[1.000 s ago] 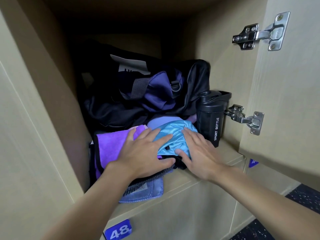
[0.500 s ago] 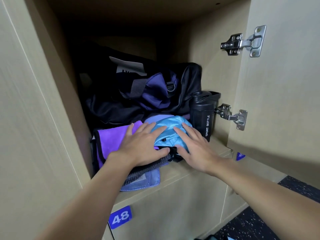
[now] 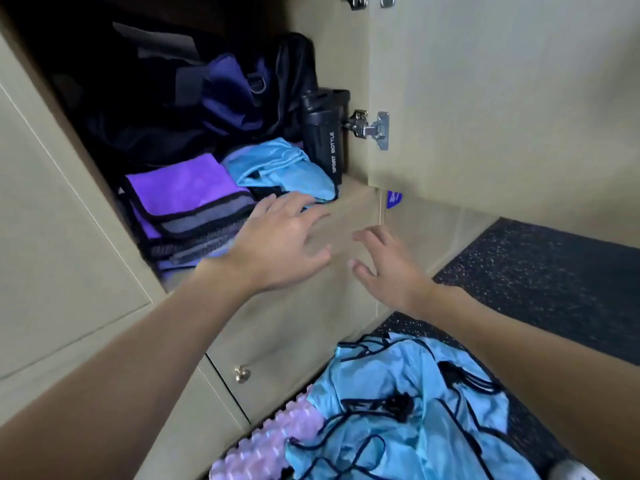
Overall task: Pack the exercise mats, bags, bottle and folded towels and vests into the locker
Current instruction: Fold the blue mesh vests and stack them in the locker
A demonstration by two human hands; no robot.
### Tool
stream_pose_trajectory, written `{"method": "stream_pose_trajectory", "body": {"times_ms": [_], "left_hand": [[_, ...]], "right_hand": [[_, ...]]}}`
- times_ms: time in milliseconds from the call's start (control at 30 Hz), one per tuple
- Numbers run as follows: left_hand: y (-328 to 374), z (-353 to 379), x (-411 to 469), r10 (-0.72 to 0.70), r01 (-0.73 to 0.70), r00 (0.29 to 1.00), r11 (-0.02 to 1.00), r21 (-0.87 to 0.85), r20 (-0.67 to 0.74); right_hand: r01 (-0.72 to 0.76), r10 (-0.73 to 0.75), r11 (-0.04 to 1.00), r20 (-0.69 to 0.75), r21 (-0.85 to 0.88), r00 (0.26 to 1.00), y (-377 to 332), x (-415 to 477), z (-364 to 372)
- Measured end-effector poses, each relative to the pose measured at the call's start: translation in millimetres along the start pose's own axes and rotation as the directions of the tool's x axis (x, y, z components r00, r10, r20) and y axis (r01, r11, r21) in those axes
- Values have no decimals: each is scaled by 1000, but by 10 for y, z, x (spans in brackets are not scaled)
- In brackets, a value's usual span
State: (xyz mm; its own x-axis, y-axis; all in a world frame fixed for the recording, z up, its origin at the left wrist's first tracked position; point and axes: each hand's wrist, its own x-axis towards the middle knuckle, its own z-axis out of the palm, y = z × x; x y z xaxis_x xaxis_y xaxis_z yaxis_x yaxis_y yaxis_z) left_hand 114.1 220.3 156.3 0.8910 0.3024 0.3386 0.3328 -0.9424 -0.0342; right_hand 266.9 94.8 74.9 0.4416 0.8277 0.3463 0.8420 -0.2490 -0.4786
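Inside the open locker [image 3: 356, 199] a black and purple bag [image 3: 194, 98] fills the back. A stack of folded purple and grey towels [image 3: 187, 202] lies at the front left, with a folded light blue vest [image 3: 280, 168] beside it. A black sport bottle [image 3: 323, 133] stands upright at the right wall. My left hand [image 3: 280, 244] hovers open just in front of the towels, holding nothing. My right hand [image 3: 384, 265] is open below the locker's front edge, also with nothing in it. On the floor lie unfolded light blue vests [image 3: 408, 410] and a pink textured mat [image 3: 266, 434].
The locker door [image 3: 485, 98] stands open to the right, with a metal hinge [image 3: 370, 129] next to the bottle. Closed lockers sit below, one with a small knob [image 3: 241, 374]. Dark speckled flooring [image 3: 540, 271] runs along the right.
Both hands have lifted off the folded blue vest and pulled back out of the locker. The view has tilted down, bringing the floor vests and pink mat into sight.
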Motion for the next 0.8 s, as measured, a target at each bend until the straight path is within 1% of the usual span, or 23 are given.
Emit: {"method": "stream_pose_trajectory", "body": {"times_ms": [67,133,200,300,400,467,567,633,667,700,767,800], "left_hand": [[204,264,-140,1,4,998,997,-81,57],[401,618,-311,-21,53,984,983,-175,177],[573,1050,-494,-29,101,948,972,-214,318],[753,1715,-769,-26,151,883,961,-233,468],[872,2300,-1037,-9,177,824,954,-242,566],[950,2617,-1206,-7,188,783,956,-225,622],[1034,3003,-1424,16,176,717,963,-202,697],[1079,3184,-1501,33,150,690,971,-188,723],[1097,3239,-1518,31,136,690,976,-173,723],[1113,3292,-1522,23,124,707,980,-156,707],[1140,3373,-1504,-9,131,774,981,-146,633],[1140,3396,-1494,-27,146,820,976,-162,571]], "right_hand": [[-80,79,997,48,19,996,166,-327,61],[-170,167,985,104,17,980,372,-649,152],[-259,258,966,154,-14,954,624,-948,280],[-392,392,919,237,-50,889,988,-1367,537],[-492,487,868,320,-72,812,1269,-1786,844],[-544,546,831,366,-118,754,1414,-2057,1047],[-612,632,769,359,-183,687,1577,-2354,1275],[-664,672,731,340,-159,658,1642,-2455,1378],[-675,684,721,325,-160,653,1670,-2475,1422],[-663,683,726,304,-183,664,1696,-2476,1462],[-613,651,759,252,-222,716,1732,-2420,1547],[-590,630,776,233,-225,741,1722,-2369,1571]]}}
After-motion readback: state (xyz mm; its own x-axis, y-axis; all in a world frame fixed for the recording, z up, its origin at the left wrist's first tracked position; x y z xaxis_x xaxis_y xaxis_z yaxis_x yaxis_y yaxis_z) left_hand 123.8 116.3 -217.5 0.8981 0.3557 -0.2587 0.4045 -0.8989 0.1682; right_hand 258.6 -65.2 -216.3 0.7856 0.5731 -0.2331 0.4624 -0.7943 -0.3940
